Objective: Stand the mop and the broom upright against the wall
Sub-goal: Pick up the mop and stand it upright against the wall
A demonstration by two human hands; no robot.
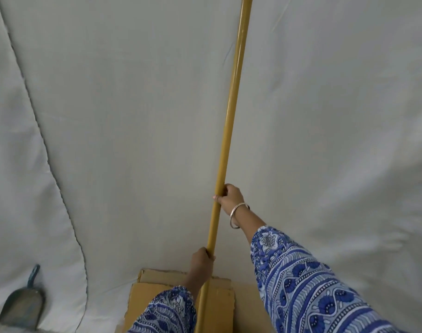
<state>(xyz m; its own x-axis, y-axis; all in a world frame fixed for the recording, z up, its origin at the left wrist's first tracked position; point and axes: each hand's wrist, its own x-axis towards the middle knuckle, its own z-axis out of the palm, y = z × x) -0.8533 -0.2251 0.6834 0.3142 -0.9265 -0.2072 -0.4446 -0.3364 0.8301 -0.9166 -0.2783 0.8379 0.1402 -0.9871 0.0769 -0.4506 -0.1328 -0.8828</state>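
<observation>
A long yellow-brown handle (231, 111) ran almost upright through the middle of the view, leaning slightly to the right toward its top, which passed out of the upper edge. Whether it belonged to the mop or the broom could not be told, since its head lay below the bottom edge. The right hand (229, 197) was closed around the handle a little below its midpoint, fingers curled over the shaft, with a silver bangle (237, 216) on the wrist. The left hand (201, 259) gripped the same handle lower down, fingers wrapped tight round it. Both arms wore blue and white patterned sleeves (308, 280). Behind the handle hung a pale grey cloth (133, 116), creased and covering the wall. Flattened cardboard (142, 299) lay at the foot of the cloth, just behind the lower part of the handle. Well apart, in the lower left corner, a dark teal dustpan (22, 304) stood tilted against the cloth, its grip pointing up.
</observation>
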